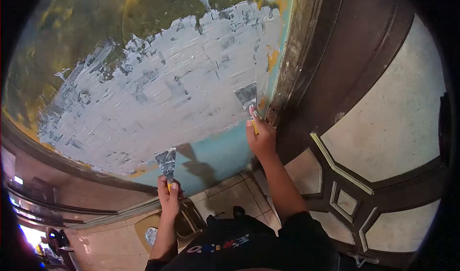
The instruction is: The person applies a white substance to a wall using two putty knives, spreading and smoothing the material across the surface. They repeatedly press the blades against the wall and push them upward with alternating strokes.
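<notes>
My left hand (169, 200) is closed around the yellow handle of a putty knife (166, 161), its putty-smeared blade pointing up in front of the wall's lower edge. Farther right, my right hand (262, 140) grips a second putty knife (246, 94), also yellow-handled. That blade lies against or very near the wall, close to the door frame; contact is hard to judge. A broad rough layer of white putty (158, 93) covers the middle of the wall, with grey patches showing through. Above it the surface is mottled olive and yellow (91, 26); below runs a light blue strip (215, 151).
Dark wooden trim (299, 55) borders the wall at right, beside a brown panelled door (354, 74) with pale insets. Below are floor tiles (235, 194) and a tan stool-like object (143, 228) with a silvery round item (151, 235) on it.
</notes>
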`<action>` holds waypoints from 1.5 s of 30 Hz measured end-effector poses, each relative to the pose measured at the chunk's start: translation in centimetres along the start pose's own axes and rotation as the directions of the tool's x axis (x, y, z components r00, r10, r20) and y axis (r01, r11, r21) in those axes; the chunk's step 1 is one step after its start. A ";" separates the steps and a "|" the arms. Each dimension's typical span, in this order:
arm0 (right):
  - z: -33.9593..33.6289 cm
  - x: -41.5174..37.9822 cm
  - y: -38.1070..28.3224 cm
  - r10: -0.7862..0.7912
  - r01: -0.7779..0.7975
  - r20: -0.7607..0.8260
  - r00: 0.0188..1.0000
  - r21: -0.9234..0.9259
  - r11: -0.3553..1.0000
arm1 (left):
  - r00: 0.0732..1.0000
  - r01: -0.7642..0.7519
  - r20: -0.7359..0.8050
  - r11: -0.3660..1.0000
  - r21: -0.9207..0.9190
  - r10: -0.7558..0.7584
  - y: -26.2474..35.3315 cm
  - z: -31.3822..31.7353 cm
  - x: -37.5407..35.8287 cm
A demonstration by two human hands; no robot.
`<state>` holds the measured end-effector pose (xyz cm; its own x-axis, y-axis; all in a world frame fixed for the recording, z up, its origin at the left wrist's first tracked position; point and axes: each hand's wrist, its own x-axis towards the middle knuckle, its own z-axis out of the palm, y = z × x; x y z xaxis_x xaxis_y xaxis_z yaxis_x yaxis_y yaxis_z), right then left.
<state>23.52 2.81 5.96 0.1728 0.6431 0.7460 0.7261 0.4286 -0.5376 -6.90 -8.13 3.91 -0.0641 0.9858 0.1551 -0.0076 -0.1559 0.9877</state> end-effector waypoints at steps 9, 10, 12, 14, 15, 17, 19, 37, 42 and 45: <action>0.8 -1.7 1.6 0.021 -0.021 0.052 0.998 0.010 1.000 | 1.000 -0.008 0.011 1.000 0.017 0.008 0.2 0.7 -0.6; 1.1 -2.0 1.9 0.010 -0.010 0.049 0.999 0.010 1.000 | 1.000 -0.003 -0.003 1.000 0.009 0.003 0.2 0.7 -0.8; 1.9 -2.6 2.7 -0.007 0.006 0.008 1.000 0.018 1.000 | 1.000 0.013 -0.015 1.000 0.018 -0.013 0.3 0.6 -1.2; 2.7 -3.5 3.6 -0.022 0.023 -0.031 0.999 0.025 0.999 | 0.999 0.031 -0.028 0.999 0.026 -0.031 0.3 0.5 -1.5; 2.9 -4.2 4.2 0.000 0.000 0.017 1.000 0.008 1.000 | 0.999 0.020 -0.026 1.000 0.019 -0.020 0.3 0.4 -1.6; 3.4 -6.1 5.7 0.022 -0.021 0.067 0.998 -0.010 1.000 | 1.000 0.010 -0.025 1.000 0.011 -0.009 0.2 0.4 -2.0; 4.0 -9.0 7.2 0.081 -0.071 0.147 0.986 -0.077 0.994 | 0.998 0.009 -0.056 0.999 0.049 -0.006 0.2 0.4 -2.3; 6.0 -10.4 6.8 0.038 -0.016 0.194 0.980 -0.117 0.993 | 1.000 -0.021 0.024 0.998 0.058 0.020 -1.3 -1.7 -4.0; 5.4 -8.9 6.0 -0.052 0.045 -0.066 0.996 -0.103 0.994 | 0.999 -0.034 -0.037 0.993 0.115 0.038 0.9 -2.4 -4.6; 4.2 -5.9 5.1 0.088 -0.028 0.220 0.972 -0.264 0.964 | 1.000 0.021 -0.017 0.999 0.026 -0.020 0.6 -3.3 -4.9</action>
<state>23.42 3.84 -2.88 0.0856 0.8021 0.5910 0.8710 0.2278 -0.4354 -9.86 -13.27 3.68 -0.0812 0.9875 0.1349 0.0175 -0.1339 0.9908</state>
